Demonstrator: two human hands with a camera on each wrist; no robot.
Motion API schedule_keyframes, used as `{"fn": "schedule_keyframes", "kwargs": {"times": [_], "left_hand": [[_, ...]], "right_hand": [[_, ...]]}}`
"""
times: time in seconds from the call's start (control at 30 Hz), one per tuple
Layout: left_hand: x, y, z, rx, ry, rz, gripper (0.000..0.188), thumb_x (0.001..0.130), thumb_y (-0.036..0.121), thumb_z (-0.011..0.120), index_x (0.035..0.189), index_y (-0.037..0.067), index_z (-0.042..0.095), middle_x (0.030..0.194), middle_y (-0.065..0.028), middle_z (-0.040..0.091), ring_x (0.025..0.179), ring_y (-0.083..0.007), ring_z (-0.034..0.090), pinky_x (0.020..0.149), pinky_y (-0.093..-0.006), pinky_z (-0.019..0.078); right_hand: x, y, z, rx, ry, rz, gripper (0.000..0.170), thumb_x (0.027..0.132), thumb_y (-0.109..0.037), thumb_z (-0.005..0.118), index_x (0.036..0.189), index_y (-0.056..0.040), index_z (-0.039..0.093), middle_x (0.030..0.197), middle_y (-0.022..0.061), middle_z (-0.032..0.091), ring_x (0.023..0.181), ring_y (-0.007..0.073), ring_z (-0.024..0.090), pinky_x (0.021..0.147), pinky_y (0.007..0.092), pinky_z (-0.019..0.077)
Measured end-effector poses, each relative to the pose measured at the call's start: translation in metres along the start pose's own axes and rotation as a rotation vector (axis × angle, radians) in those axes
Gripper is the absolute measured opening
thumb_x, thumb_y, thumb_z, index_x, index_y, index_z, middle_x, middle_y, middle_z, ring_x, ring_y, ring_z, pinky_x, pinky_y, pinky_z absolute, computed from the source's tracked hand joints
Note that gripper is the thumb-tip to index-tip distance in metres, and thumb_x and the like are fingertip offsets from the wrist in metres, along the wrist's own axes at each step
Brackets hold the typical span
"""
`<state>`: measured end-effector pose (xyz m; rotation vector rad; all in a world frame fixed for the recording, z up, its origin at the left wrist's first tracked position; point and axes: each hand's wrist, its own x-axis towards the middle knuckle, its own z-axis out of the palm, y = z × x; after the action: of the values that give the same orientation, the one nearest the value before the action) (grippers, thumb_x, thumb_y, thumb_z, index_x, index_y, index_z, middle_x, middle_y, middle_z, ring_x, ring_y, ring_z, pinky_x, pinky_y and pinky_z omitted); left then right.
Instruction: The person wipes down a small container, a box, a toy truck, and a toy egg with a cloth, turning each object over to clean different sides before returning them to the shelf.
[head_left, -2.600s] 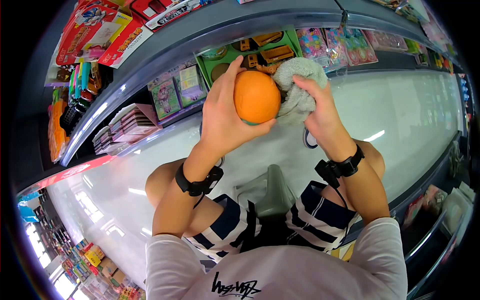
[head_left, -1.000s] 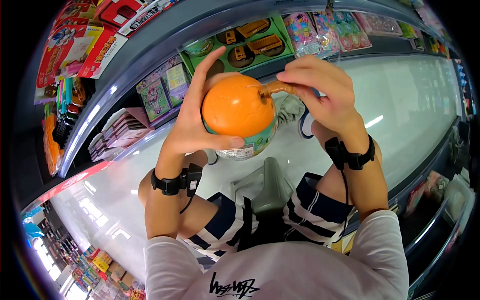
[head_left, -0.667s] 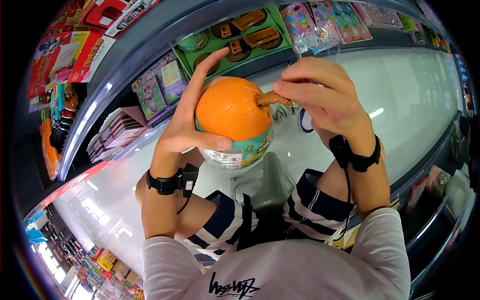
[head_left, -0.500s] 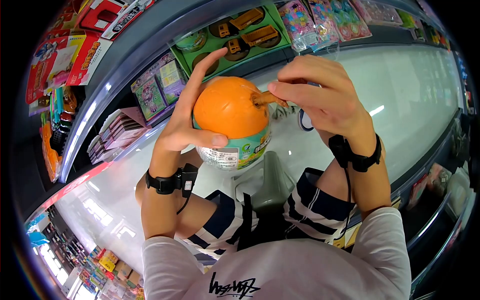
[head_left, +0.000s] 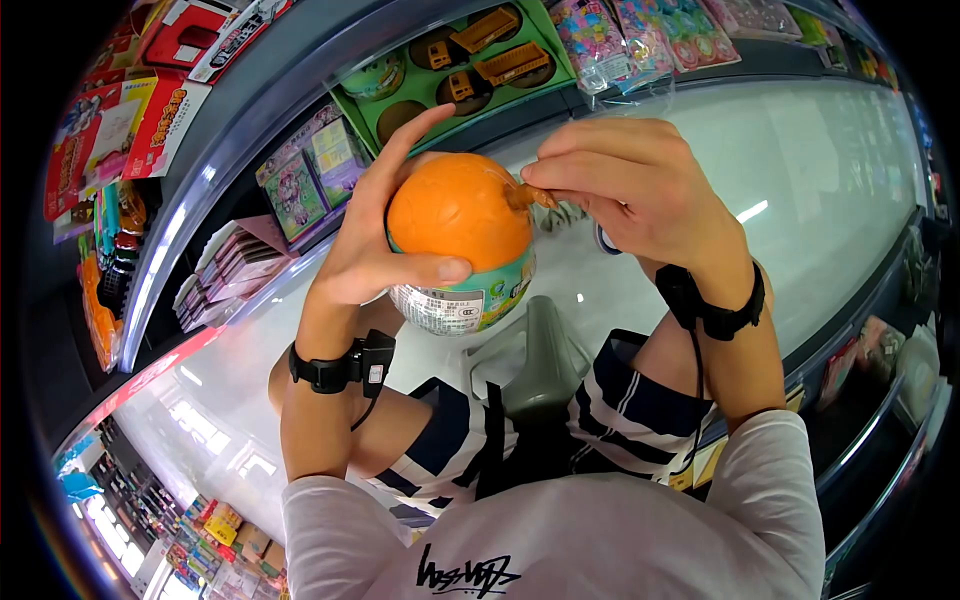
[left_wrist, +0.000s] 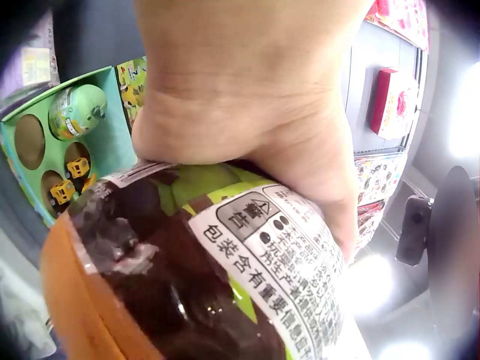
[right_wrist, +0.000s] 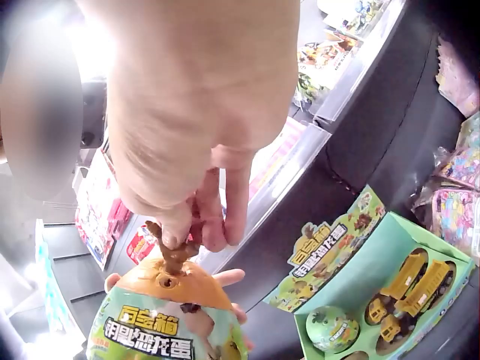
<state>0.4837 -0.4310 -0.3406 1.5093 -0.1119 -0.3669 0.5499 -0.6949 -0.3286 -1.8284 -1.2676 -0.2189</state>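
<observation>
An orange-topped egg toy (head_left: pixel 462 215) with a green printed wrap rests in the left hand (head_left: pixel 375 235), thumb across its front and index finger raised off it. The right hand (head_left: pixel 640 190) pinches a small brown figure (head_left: pixel 535 198) at the toy's right side. In the right wrist view the brown figure (right_wrist: pixel 174 255) stands at a small hole in the orange top, between thumb and fingers. The left wrist view shows the left hand (left_wrist: pixel 247 105) over the label side of the toy (left_wrist: pixel 217 262). Where the grey cloth (head_left: pixel 562 214) shows behind the right fingers, it is mostly hidden.
On the shelf stands a green box (head_left: pixel 548 45) with yellow trucks and a green egg. Card packs (head_left: pixel 232 265) and bagged toys (head_left: pixel 600 45) flank it. A grey stool (head_left: pixel 540 370) stands between the knees, and racks line the right.
The cloth has left the right hand, which now pinches the brown figure. The toy was tilted, showing its printed wrap, and moved left and down. The fingertips have lately shifted slightly left.
</observation>
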Motion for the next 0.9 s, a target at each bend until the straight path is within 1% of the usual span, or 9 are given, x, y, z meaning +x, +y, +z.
{"fn": "schedule_keyframes", "kwargs": {"times": [0.2,0.27,0.3,0.37,0.4,0.47,0.6,0.77,0.9], "left_hand": [[0.001,-0.004,0.000,-0.037,-0.030,-0.010,0.114,0.057,0.028,0.090,0.154,0.001,0.038,0.124,-0.0156,0.066,0.115,-0.0266,0.065,0.104,-0.0379,0.0480],[0.002,-0.007,-0.003,-0.066,-0.025,-0.021,0.102,0.056,0.028,0.091,0.146,0.000,0.051,0.123,-0.0149,0.067,0.113,-0.0254,0.066,0.103,-0.0381,0.0490],[0.002,-0.006,-0.002,-0.067,-0.027,-0.023,0.102,0.056,0.028,0.091,0.146,0.000,0.051,0.123,-0.0149,0.067,0.113,-0.0254,0.066,0.103,-0.0381,0.0490],[0.002,-0.005,0.000,-0.122,-0.018,-0.047,0.090,0.057,0.029,0.090,0.135,-0.002,0.060,0.120,-0.0140,0.068,0.111,-0.0245,0.067,0.102,-0.0383,0.0499],[0.002,-0.005,0.001,-0.122,-0.021,-0.050,0.090,0.057,0.029,0.090,0.135,-0.002,0.060,0.120,-0.0140,0.068,0.111,-0.0245,0.067,0.102,-0.0383,0.0499],[0.003,-0.005,0.003,0.097,0.016,-0.073,0.097,0.055,0.042,0.083,0.136,-0.005,0.059,0.124,-0.0178,0.068,0.112,-0.0269,0.069,0.103,-0.0377,0.0500],[0.003,-0.007,0.001,0.075,0.002,-0.070,0.093,0.056,0.039,0.082,0.135,-0.005,0.060,0.123,-0.0180,0.068,0.111,-0.0272,0.069,0.103,-0.0375,0.0504],[0.003,-0.011,0.009,-0.123,-0.099,-0.246,0.088,0.056,0.037,0.078,0.131,-0.006,0.061,0.120,-0.0192,0.069,0.109,-0.0287,0.069,0.101,-0.0372,0.0511],[0.004,-0.011,0.012,-0.124,-0.092,-0.259,0.088,0.056,0.037,0.077,0.131,-0.007,0.061,0.119,-0.0194,0.069,0.109,-0.0291,0.069,0.101,-0.0370,0.0508]], "right_hand": [[-0.001,0.000,0.002,0.016,-0.015,0.038,0.027,0.073,0.005,0.076,0.098,-0.0021,0.072,0.087,0.0086,0.069,0.071,0.0258,0.067,0.059,0.0328,0.0529],[0.000,-0.002,0.003,0.022,-0.015,0.074,0.026,0.075,0.004,0.075,0.100,-0.0027,0.071,0.083,0.0091,0.066,0.068,0.0269,0.064,0.057,0.0339,0.0501],[0.000,-0.004,0.003,0.022,-0.014,0.077,0.026,0.075,0.004,0.075,0.100,-0.0027,0.071,0.083,0.0091,0.066,0.068,0.0269,0.064,0.057,0.0339,0.0501],[-0.001,-0.008,0.003,-0.029,-0.064,0.128,0.022,0.079,-0.001,0.073,0.099,-0.0045,0.066,0.082,0.0092,0.063,0.071,0.0316,0.064,0.059,0.0380,0.0513],[-0.003,-0.007,0.003,-0.029,-0.062,0.132,0.022,0.079,-0.001,0.073,0.099,-0.0045,0.066,0.082,0.0092,0.063,0.071,0.0316,0.064,0.059,0.0380,0.0513],[-0.005,-0.004,0.004,-0.069,-0.171,0.142,0.022,0.078,0.001,0.071,0.099,-0.0042,0.066,0.083,0.0097,0.064,0.073,0.0324,0.065,0.060,0.0384,0.0520],[-0.005,-0.007,0.006,-0.042,-0.149,0.127,0.024,0.076,0.001,0.069,0.100,-0.0035,0.065,0.083,0.0099,0.064,0.075,0.0327,0.066,0.061,0.0390,0.0529],[-0.011,-0.007,0.007,-0.026,-0.219,0.122,0.027,0.074,0.001,0.066,0.101,-0.0028,0.066,0.084,0.0106,0.064,0.076,0.0330,0.067,0.063,0.0391,0.0540],[-0.014,-0.004,0.006,-0.032,-0.260,0.157,0.027,0.074,0.002,0.066,0.101,-0.0029,0.067,0.085,0.0112,0.065,0.076,0.0329,0.067,0.064,0.0387,0.0541]]}}
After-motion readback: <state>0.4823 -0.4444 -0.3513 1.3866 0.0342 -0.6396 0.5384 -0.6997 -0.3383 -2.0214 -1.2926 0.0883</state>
